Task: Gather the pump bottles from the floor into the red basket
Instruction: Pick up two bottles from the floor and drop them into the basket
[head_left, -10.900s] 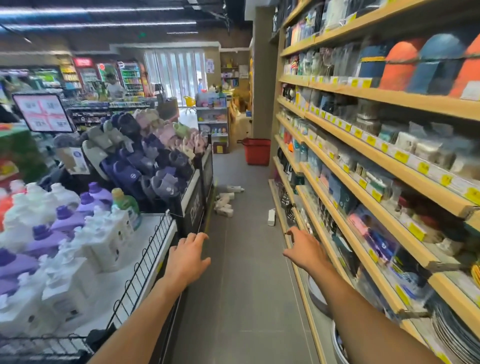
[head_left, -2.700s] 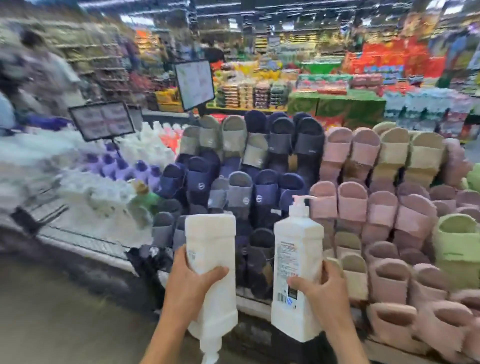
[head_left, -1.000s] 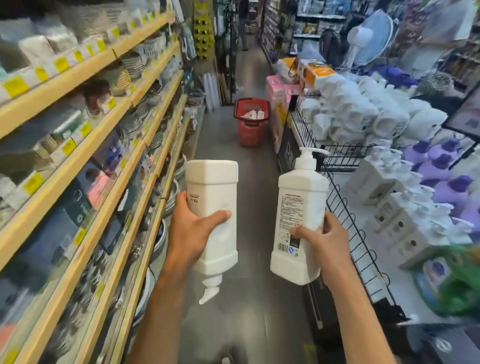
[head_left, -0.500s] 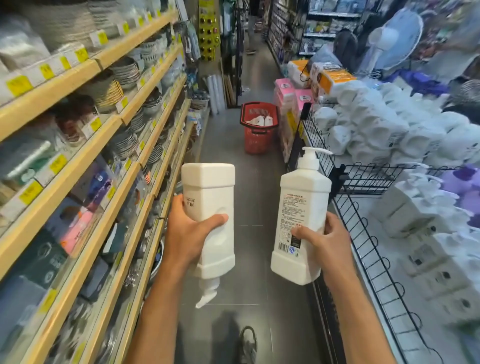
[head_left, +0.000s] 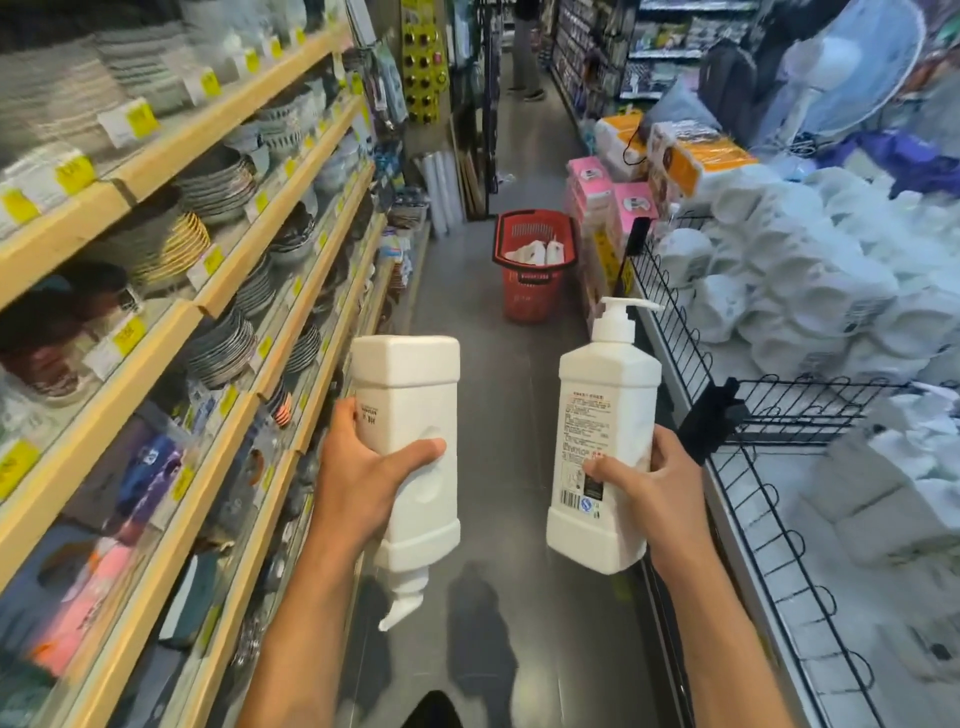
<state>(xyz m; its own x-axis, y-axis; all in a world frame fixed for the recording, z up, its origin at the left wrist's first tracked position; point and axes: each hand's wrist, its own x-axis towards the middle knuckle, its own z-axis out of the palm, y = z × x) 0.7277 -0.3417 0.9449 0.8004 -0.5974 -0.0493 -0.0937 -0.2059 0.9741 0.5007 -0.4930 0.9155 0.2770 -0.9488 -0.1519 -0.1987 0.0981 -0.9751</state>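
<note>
Both hands grip white pump bottles: left hand (head_left: 363, 480) around an inverted bottle (head_left: 408, 441), right hand (head_left: 657, 483) around an upright bottle (head_left: 605, 441). Carrying step; red basket (head_left: 535, 270) stands well ahead down the aisle, so next comes walking over and lowering both in

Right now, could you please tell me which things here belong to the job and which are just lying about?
Job: inverted white plastic pump bottle, held in left hand; upright white plastic pump bottle, held in right hand; red plastic basket.
Lying about: stacked ceramic plates; pink packs; pale standing fan.
</note>
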